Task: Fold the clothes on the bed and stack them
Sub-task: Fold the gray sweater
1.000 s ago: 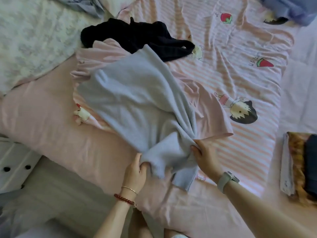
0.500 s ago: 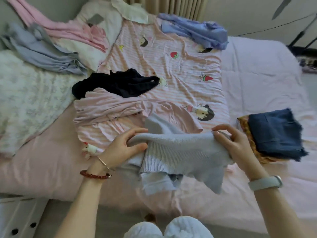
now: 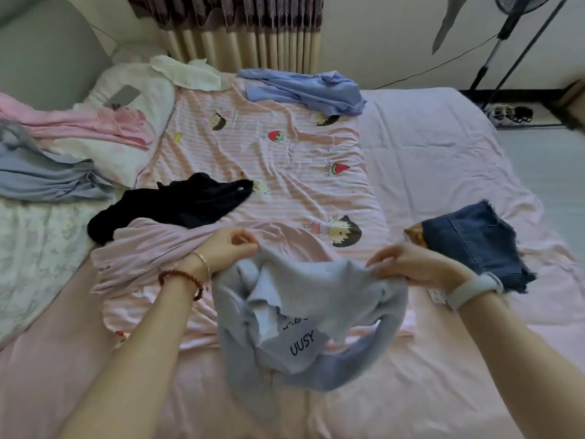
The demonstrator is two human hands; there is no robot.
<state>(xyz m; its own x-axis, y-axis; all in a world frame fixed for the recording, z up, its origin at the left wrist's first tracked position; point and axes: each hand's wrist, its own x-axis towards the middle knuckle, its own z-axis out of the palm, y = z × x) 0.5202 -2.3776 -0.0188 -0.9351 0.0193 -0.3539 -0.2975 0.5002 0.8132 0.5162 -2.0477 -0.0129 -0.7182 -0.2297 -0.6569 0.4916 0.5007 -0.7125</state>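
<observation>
A grey-blue knit sweater (image 3: 304,315) with black lettering hangs above the near edge of the bed. My left hand (image 3: 229,248) pinches its upper left edge and my right hand (image 3: 408,264) pinches its upper right edge. Under and behind it lies a crumpled pink garment (image 3: 145,251). A black garment (image 3: 177,205) lies beyond that. To the right sits a stack with folded dark denim (image 3: 471,242) on top of a patterned piece. A blue shirt (image 3: 304,90) lies at the far side of the bed.
A striped cartoon sheet (image 3: 285,160) covers the middle of the pink bed (image 3: 443,172). Pink clothes (image 3: 79,125) and a grey-blue garment (image 3: 41,175) lie at the left by a white pillow (image 3: 133,90). A fan stand (image 3: 506,36) and shoes (image 3: 509,114) are at the far right.
Both hands lifted the sweater off the pink garment and raised it, spreading apart along its top edge. The view tilted up to take in the whole bed.
</observation>
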